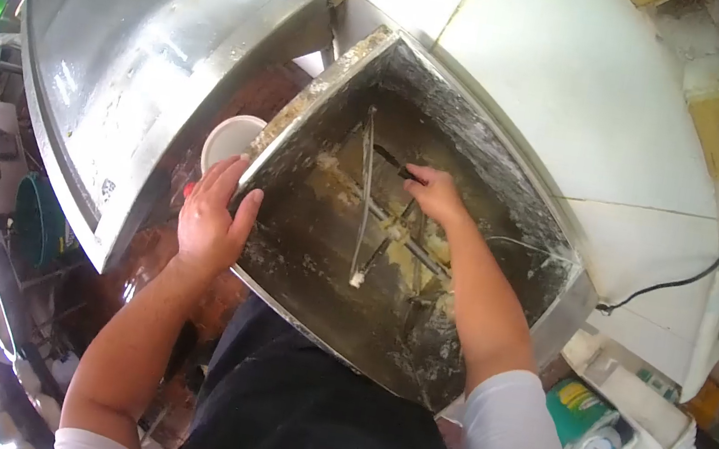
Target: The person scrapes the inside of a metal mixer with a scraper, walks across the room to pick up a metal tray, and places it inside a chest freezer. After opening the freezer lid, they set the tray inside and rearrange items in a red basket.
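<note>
A deep, square metal mixing tub (290,315) stands in front of me, its inner walls smeared with pale, doughy residue. Across its inside runs a metal shaft (424,257) with rods, crusted with yellowish dough. My left hand (214,217) rests on the tub's left rim, fingers stretched out and thumb apart. A small red thing (189,190) shows at the edge of that hand. Reaching into the tub, my right hand (438,194) is closed on a thin dark tool (396,165), whose far end points toward the back left. I cannot tell its exact kind.
A large stainless-steel hood or lid (175,30) is at the left. Behind the rim sits a round white container (230,142). White tiled wall (566,88) borders the back right, with a black cable (671,285). A green-labelled container (575,410) stands at lower right.
</note>
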Demonstrator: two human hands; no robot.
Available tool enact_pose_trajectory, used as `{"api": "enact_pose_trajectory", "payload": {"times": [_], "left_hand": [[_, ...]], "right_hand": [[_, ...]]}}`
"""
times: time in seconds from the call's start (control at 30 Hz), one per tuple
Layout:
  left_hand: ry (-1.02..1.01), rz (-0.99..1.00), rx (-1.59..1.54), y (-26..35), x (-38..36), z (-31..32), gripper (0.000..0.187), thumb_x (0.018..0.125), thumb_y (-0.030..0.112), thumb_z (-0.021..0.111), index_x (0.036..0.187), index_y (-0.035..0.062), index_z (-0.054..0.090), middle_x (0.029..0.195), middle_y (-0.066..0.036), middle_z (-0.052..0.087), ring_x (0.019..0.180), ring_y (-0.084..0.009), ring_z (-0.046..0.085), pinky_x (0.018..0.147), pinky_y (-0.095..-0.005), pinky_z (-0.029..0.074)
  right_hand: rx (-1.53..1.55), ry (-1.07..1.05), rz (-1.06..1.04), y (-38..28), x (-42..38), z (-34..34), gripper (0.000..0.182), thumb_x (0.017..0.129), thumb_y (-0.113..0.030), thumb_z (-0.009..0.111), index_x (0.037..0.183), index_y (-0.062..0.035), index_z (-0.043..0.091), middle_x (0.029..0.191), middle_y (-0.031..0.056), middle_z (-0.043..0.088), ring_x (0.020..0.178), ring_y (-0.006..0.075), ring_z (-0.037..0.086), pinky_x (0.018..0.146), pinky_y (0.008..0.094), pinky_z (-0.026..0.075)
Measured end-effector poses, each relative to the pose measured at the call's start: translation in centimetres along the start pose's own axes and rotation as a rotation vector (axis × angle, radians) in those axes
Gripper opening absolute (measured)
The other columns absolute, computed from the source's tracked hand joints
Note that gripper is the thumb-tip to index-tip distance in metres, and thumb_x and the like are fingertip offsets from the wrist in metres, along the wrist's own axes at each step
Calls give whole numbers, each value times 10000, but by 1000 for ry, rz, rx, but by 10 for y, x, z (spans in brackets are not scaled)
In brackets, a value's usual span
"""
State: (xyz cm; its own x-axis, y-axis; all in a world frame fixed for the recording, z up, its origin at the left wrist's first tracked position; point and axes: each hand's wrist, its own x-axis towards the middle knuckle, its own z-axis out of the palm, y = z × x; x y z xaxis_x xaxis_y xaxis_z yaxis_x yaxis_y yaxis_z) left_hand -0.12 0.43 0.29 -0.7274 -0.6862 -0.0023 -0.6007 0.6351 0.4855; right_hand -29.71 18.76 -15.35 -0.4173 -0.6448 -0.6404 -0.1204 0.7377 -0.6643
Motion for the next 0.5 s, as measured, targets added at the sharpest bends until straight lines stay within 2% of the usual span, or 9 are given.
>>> {"api": "enact_pose_trajectory", "payload": {"times": [0.03, 0.07, 0.13, 0.2, 0.3, 0.33, 0.4, 0.47, 0.5], "left_hand": [[2, -4, -4, 0, -1, 1, 452, 919, 268, 599, 1290, 11, 561, 1326, -217, 559, 1231, -386, 532, 1033, -437, 414], [21, 2, -7, 0, -1, 1, 436, 903, 262, 620, 1255, 9, 579, 1300, -210, 577, 1211, -378, 547, 1013, -432, 431], [42, 15, -11, 1, 0, 0, 420, 887, 256, 641, 1221, 6, 597, 1273, -203, 595, 1191, -369, 561, 993, -427, 448], [51, 14, 0, 0, 0, 1, 424, 879, 253, 648, 1221, 7, 597, 1269, -209, 596, 1190, -373, 562, 996, -429, 448], [49, 2, -30, -1, 0, 1, 429, 874, 252, 654, 1220, 6, 599, 1263, -215, 599, 1195, -378, 558, 1003, -434, 445], [55, -5, -34, -2, -1, 0, 429, 874, 252, 654, 1220, 6, 599, 1263, -215, 599, 1195, -378, 558, 1003, -434, 445], [73, 14, -42, -2, -1, 0, 425, 872, 249, 656, 1214, 3, 601, 1258, -219, 601, 1196, -382, 555, 1007, -441, 442], [83, 15, -36, -3, 0, 2, 423, 872, 248, 656, 1212, 2, 602, 1258, -219, 601, 1196, -383, 556, 1006, -442, 443], [76, 24, -28, -4, -1, 1, 421, 872, 247, 655, 1209, 1, 603, 1258, -218, 601, 1195, -383, 556, 1004, -444, 443]], "right_hand": [[-71, 106, -53, 3, -5, -2, 393, 882, -219, 658, 1266, -137, 646, 1064, 153, 699, 911, 252, 669, 807, 383, 530], [-72, 104, -52, 8, -15, -4, 393, 882, -219, 658, 1266, -137, 646, 1064, 153, 699, 911, 252, 669, 807, 383, 530], [-548, 109, -194, 5, -54, -13, 388, 908, -239, 611, 1289, -161, 625, 1048, 176, 670, 884, 339, 658, 799, 444, 536], [-714, 133, -152, -10, -106, -15, 404, 919, -247, 580, 1317, -181, 590, 1049, 173, 627, 886, 380, 644, 797, 482, 528], [-701, 89, -177, 7, -151, 0, 435, 919, -252, 560, 1351, -199, 551, 1044, 168, 590, 885, 380, 645, 787, 484, 526], [-658, 135, -152, 14, -154, 14, 438, 915, -240, 559, 1350, -198, 551, 1052, 171, 584, 883, 388, 643, 778, 486, 526], [-621, 186, -65, 10, -147, 35, 451, 898, -197, 573, 1348, -195, 554, 1061, 181, 583, 877, 400, 640, 757, 492, 527], [-559, 226, -137, 18, -114, 65, 470, 885, -189, 593, 1353, -196, 550, 1067, 182, 590, 878, 396, 642, 757, 493, 525], [-551, 245, -171, 0, -99, 80, 454, 889, -196, 592, 1341, -185, 562, 1070, 190, 600, 890, 398, 642, 761, 494, 524]]}}
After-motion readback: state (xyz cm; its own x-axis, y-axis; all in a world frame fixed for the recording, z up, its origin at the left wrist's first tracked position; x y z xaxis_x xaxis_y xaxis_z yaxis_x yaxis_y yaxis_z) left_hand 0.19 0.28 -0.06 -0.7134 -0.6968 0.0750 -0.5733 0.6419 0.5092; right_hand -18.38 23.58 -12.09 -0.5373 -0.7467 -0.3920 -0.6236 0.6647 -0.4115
